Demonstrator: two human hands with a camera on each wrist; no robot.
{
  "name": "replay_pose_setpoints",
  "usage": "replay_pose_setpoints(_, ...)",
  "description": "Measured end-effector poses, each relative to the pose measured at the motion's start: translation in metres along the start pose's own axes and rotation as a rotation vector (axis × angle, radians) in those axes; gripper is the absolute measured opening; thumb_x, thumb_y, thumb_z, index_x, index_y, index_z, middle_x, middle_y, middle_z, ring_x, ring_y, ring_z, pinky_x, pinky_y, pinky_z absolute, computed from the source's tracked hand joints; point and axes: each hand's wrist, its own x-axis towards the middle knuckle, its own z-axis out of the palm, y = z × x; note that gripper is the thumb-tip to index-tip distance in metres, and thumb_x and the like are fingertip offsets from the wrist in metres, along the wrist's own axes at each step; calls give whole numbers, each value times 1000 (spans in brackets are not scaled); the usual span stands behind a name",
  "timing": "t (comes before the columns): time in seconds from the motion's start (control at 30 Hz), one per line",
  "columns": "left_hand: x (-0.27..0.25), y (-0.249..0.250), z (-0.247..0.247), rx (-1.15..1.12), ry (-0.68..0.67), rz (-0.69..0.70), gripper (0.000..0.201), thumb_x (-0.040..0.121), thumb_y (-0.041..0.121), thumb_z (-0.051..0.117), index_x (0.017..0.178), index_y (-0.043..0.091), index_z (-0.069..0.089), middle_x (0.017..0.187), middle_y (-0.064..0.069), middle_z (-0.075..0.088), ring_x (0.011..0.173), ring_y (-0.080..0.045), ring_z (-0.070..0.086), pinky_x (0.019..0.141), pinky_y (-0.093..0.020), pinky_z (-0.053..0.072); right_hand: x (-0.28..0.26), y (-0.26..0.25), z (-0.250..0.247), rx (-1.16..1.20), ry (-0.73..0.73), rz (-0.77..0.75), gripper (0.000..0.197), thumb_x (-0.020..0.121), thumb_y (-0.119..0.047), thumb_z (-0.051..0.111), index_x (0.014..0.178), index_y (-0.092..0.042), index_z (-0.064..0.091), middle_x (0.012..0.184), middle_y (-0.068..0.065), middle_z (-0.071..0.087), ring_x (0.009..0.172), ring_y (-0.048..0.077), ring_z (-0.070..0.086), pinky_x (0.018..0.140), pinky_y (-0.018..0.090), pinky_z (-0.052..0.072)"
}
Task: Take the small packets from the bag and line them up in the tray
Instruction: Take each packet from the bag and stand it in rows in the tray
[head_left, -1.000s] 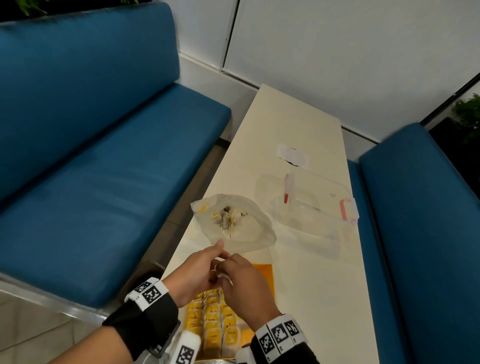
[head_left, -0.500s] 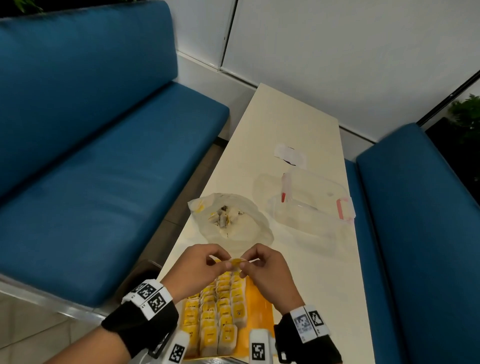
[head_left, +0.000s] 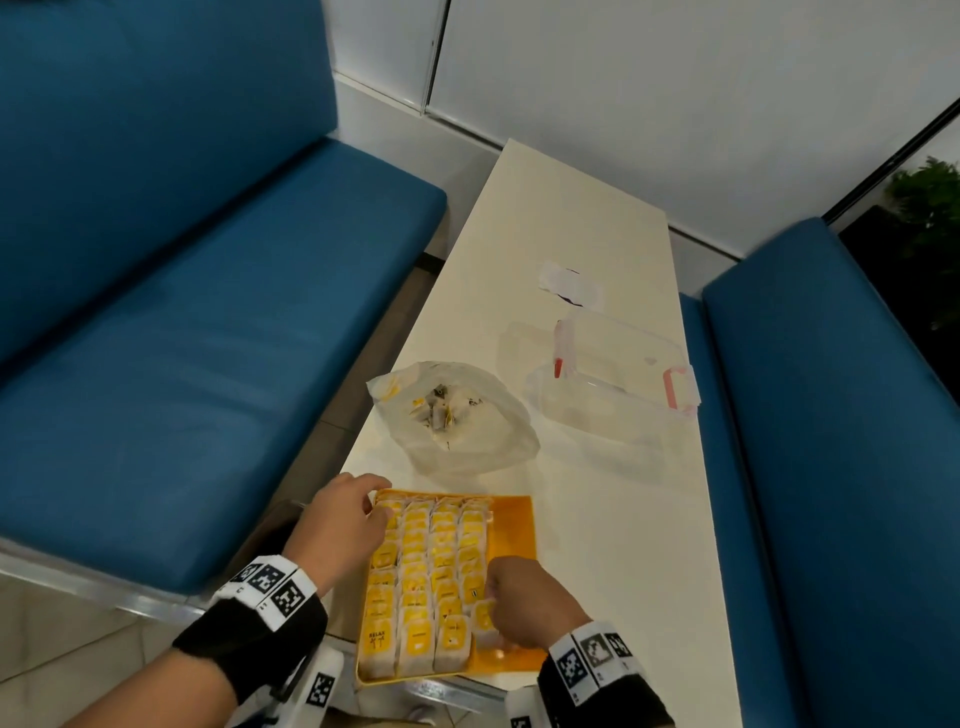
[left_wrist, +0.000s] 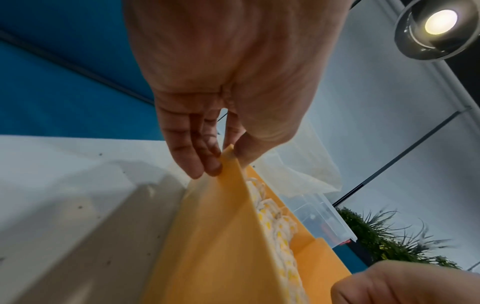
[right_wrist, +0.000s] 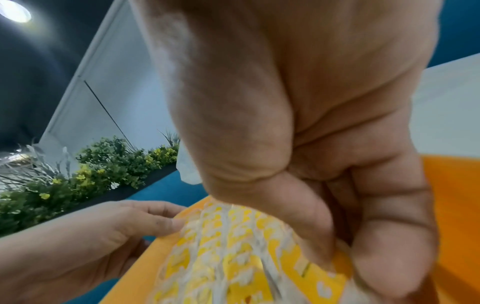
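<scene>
An orange tray (head_left: 511, 525) lies at the near end of the white table, with several rows of yellow-and-white packets (head_left: 426, 571) in it. My left hand (head_left: 376, 506) pinches the tray's far left corner; the left wrist view shows its thumb inside the rim and its fingers (left_wrist: 207, 164) outside. My right hand (head_left: 491, 608) is curled at the near end of the rightmost row, pinching a packet (head_left: 484, 621) that touches the tray. The right wrist view shows that packet (right_wrist: 322, 288) between thumb and fingers. The clear plastic bag (head_left: 457, 415) lies beyond the tray with a few packets inside.
A clear lidded box with red clasps (head_left: 618, 379) stands right of the bag, and a paper slip (head_left: 569, 283) lies farther back. Blue benches (head_left: 208, 364) flank the narrow table (head_left: 597, 545) on both sides. The tray's right strip holds no packets.
Both hands were together over the tray's far end with a packet between them. The left hand has gone to the tray's far left corner; the right has carried the packet down to the near right.
</scene>
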Motion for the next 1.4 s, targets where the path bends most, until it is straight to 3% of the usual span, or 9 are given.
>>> replay_pose_setpoints(0.17,0,-3,-4,-59,-26,-2,33,97,24,67,130,27,68,95,2,59,86,-9,59,77,-22,41,10,-3,12,19,38,92,27,92,-1,47,116,-8,58,122,9,60,112,26,61,82,28,49)
replay_pose_setpoints(0.37,1,-4,-4,-65,-46,3,32,98,25,65,130,29,68,96,0,60,87,-7,58,72,-20,39,15,-5,16,100,88,137,28,90,-5,61,117,-12,54,127,8,58,114,23,59,74,23,41)
replay_pose_setpoints(0.5,1,-5,-4,-71,-38,-3,35,98,28,65,133,29,67,98,1,59,89,-9,58,77,-22,41,19,-4,22,124,93,141,26,89,-5,63,104,-17,45,113,5,56,90,18,53,50,14,33)
replay_pose_setpoints(0.63,-2,-3,-9,1,-60,14,39,98,37,65,136,30,63,98,6,59,88,-5,57,73,-20,42,11,-9,16,193,142,137,30,91,-5,54,120,-10,49,120,9,60,98,23,63,47,16,35)
replay_pose_setpoints(0.77,-5,25,-27,111,116,208,23,98,38,62,119,33,70,94,17,58,80,0,56,74,-23,49,-7,-11,-31,412,428,88,24,86,-37,63,97,-23,47,93,4,67,79,24,71,62,34,57)
replay_pose_setpoints(0.93,27,74,-19,212,-1,511,25,102,31,52,123,29,67,125,14,60,115,-7,58,91,-25,48,8,-20,-97,474,733,4,53,85,-45,71,124,-20,45,112,-3,47,96,16,52,82,33,47)
replay_pose_setpoints(1.07,62,76,-19,360,-134,328,40,102,26,48,142,23,52,148,2,48,128,-24,55,99,-37,49,31,-31,-99,529,751,-58,1,91,-20,58,91,-20,57,83,6,70,69,23,69,66,43,59)
replay_pose_setpoints(1.23,74,80,-42,366,-33,228,34,98,20,48,131,20,58,135,0,56,114,-26,62,90,-35,52,15,-51,-93,526,833,-223,8,88,-18,54,81,-23,54,67,-2,64,61,19,65,59,41,56)
replay_pose_setpoints(1.4,99,107,-21,478,-229,247,37,100,33,50,133,20,62,135,-2,64,121,-22,60,100,-32,47,12,-61,-84,442,843,-305,15,92,-15,55,79,-21,51,64,-4,58,59,12,55,54,26,44)
